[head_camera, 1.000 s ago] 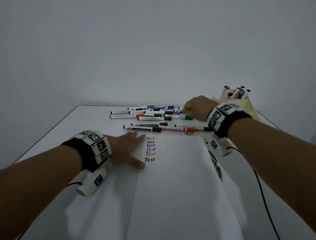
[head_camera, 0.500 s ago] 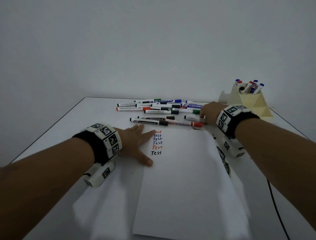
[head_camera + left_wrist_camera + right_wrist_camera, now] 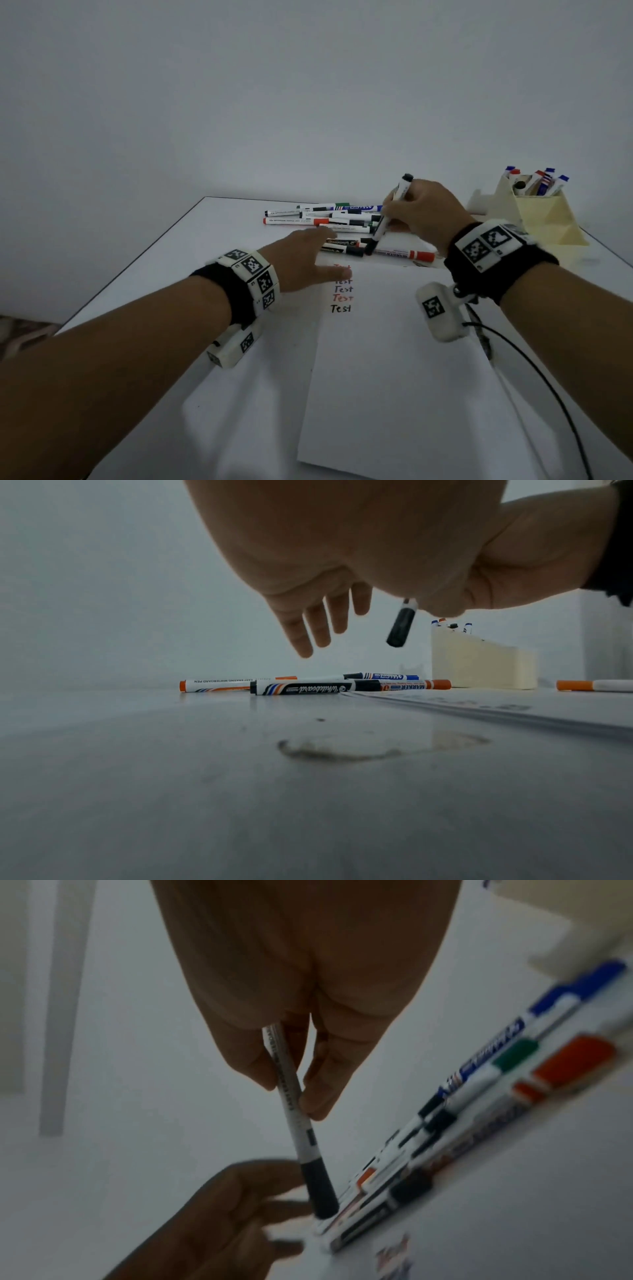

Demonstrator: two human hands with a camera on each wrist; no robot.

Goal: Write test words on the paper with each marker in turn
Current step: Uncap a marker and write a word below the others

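Observation:
My right hand (image 3: pixel 416 214) pinches a white marker with a black cap (image 3: pixel 388 212) and holds it steeply tilted, cap end down, above the loose markers (image 3: pixel 322 219). The right wrist view shows the fingers around its barrel (image 3: pixel 291 1096) and the black cap (image 3: pixel 320 1191) pointing at my left hand. My left hand (image 3: pixel 308 260) hovers above the table with straight, spread fingers (image 3: pixel 308 631), just left of the cap (image 3: pixel 399 627). The white paper (image 3: pixel 404 370) lies in front of me with a column of "Test" words (image 3: pixel 342 298) at its top left.
Several capped markers lie in a heap behind the paper, among them an orange-capped one (image 3: pixel 407 255) and a black whiteboard marker (image 3: pixel 304 689). A cream holder (image 3: pixel 544 216) with more markers stands at the back right. A black cable (image 3: pixel 534 373) runs along the paper's right side.
My right hand has lifted a black-capped marker out of the heap and tilted it cap down. My left hand has come off the paper and moved forward towards the cap.

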